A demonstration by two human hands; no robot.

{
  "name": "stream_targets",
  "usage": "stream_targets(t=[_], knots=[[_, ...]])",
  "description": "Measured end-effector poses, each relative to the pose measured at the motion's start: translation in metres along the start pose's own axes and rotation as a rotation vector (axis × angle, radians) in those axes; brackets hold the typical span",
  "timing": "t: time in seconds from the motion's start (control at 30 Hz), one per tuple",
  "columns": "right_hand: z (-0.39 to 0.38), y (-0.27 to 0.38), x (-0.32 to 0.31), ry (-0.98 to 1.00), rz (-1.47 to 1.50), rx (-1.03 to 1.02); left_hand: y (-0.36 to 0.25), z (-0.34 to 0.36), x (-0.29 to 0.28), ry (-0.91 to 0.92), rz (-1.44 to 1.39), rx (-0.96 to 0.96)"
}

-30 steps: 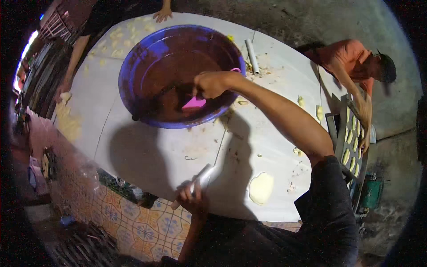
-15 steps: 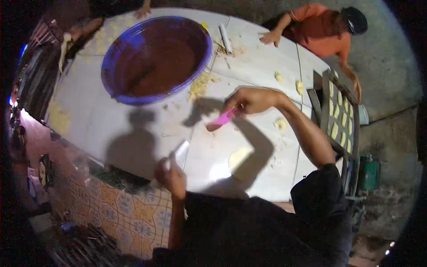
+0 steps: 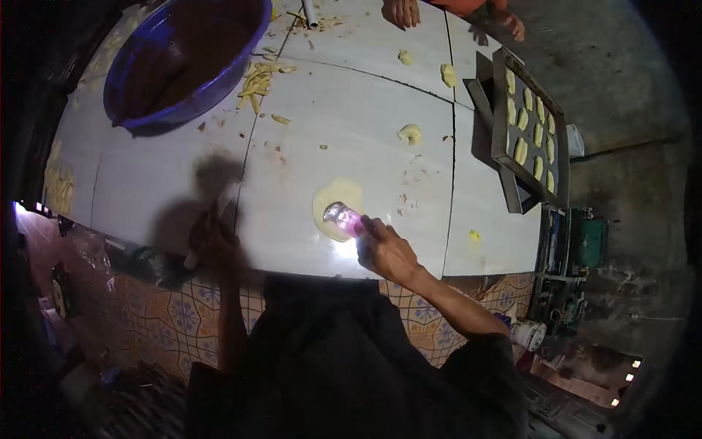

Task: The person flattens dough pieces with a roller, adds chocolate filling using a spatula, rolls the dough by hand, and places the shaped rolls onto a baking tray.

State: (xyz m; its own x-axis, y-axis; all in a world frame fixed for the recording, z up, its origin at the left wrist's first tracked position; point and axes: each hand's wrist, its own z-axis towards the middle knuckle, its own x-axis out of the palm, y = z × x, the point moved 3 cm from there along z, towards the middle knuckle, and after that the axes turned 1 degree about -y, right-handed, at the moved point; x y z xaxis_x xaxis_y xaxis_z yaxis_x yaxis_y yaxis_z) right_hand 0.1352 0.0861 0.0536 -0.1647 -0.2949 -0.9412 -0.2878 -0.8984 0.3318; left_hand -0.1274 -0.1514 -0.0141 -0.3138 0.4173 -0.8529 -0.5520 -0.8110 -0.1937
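My right hand (image 3: 386, 249) grips a pink scoop (image 3: 349, 223), its shiny, coated head lying over a flattened pale round of dough (image 3: 333, 189) near the table's front edge. To the left, in shadow, my left hand (image 3: 216, 238) is closed on a pale rolling tube (image 3: 229, 192) held upright in the picture at the table edge.
The blue tub (image 3: 172, 113) of brown mixture stands back left by dough scraps (image 3: 256, 84). A metal tray (image 3: 499, 128) of shaped dough pieces sits at right, beside small dough lumps (image 3: 447, 74). A co-worker's hands (image 3: 401, 11) are at the far edge; another tube (image 3: 311, 14) lies near the tub.
My right hand with the pink scoop has moved from inside the tub down to the dough round. My left hand with the tube has moved leftward. The co-worker's hand has left the tray for the table.
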Motion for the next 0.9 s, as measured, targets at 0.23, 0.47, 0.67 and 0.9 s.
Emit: stream_targets(t=[0.23, 0.47, 0.67, 0.9], knots=[[0.013, -0.100, -0.089, 0.667, 0.296, 0.358, 0.002, 0.000, 0.000, 0.020, -0.104, -0.039], [0.197, -0.042, -0.032, 0.140, 0.330, 0.057, -0.011, 0.006, -0.031, -0.051, -0.102, -0.047], [0.280, 0.020, 0.056, -0.246, 0.224, -0.249, -0.015, 0.013, -0.028, 0.003, -0.198, -0.069], [0.192, -0.004, 0.008, 0.234, 0.470, -0.194, -0.013, 0.028, -0.017, 0.050, -0.241, -0.112]])
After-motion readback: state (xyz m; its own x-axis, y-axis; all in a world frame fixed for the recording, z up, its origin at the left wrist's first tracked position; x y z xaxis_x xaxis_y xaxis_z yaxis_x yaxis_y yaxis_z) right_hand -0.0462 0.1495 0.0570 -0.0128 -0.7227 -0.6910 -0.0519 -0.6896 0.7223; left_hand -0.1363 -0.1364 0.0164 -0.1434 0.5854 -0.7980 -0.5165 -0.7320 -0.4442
